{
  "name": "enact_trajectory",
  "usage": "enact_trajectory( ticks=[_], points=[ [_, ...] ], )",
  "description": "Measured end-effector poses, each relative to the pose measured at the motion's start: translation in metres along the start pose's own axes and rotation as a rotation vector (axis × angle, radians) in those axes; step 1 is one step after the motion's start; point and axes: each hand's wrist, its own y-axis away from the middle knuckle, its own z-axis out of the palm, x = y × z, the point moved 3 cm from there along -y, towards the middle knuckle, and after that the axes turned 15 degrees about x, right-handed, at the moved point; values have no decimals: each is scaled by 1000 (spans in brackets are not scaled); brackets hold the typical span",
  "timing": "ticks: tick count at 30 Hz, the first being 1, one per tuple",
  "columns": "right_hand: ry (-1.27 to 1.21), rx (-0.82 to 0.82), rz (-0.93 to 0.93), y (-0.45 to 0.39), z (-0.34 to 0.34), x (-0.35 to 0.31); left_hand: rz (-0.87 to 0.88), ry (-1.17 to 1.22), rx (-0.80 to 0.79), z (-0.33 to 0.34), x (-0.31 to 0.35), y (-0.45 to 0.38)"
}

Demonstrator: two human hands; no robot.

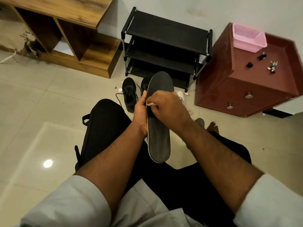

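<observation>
**One insole, two hands**

One wooden shelf unit (65,30), one maroon cabinet (246,89), one black shoe rack (164,30) and two black shoes (129,94) stand around. Over the lap is one black insole (159,140). The left hand (141,110) grips its edge, and the right hand (168,105) pinches one white wad (150,104) against it.

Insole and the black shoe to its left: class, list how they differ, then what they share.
The insole is held in the air; the shoe stands on the floor. The insole is flat and thin; the shoe is tall and hollow. The left hand grips the insole and the right hand pinches a white scrap at its edge; nothing touches the shoe. Both are black.
</observation>
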Motion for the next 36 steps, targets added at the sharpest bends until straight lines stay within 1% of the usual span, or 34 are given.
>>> enact_trajectory(
  ticks=[2,4,6,8,9,13,15,17,21,23,25,28,31,33,36],
  points=[
    [-36,7,-11,16,-2,-8,8,-21,-9,2,3,-1],
    [-68,63,-20,30,-7,-13,27,-47,2,3,3,-5],
    [-49,105,-47,35,-12,-9,44,-65,-30,4,0,-8],
    [-5,99,-48,30,-12,2,39,-68,-37,5,-5,-10],
    [25,92,-35,23,-11,10,40,-59,-17,5,-6,-10],
    [116,81,83,-9,-11,37,30,-61,-29,12,-9,-2],
    [151,49,126,-22,-10,43,52,-62,-16,13,-8,-2],
    [155,-17,145,-25,-7,43,52,-63,0,13,-8,-1],
    [81,-157,96,-1,-4,25,45,-37,20,11,-4,-6],
    [50,-183,81,16,-8,18,80,-54,29,11,-3,-8],
    [56,-157,67,23,-13,22,92,-88,-19,14,-6,-9],
    [177,-85,36,4,-16,44,71,-104,-81,18,-11,-4],
    [285,-9,84,-30,-21,70,20,-81,-118,21,-12,0],
    [305,-5,114,-48,-22,81,-2,-68,-123,22,-12,0],
    [250,-65,159,-51,-20,82,26,-33,-96,20,-13,-4]
  ],
)
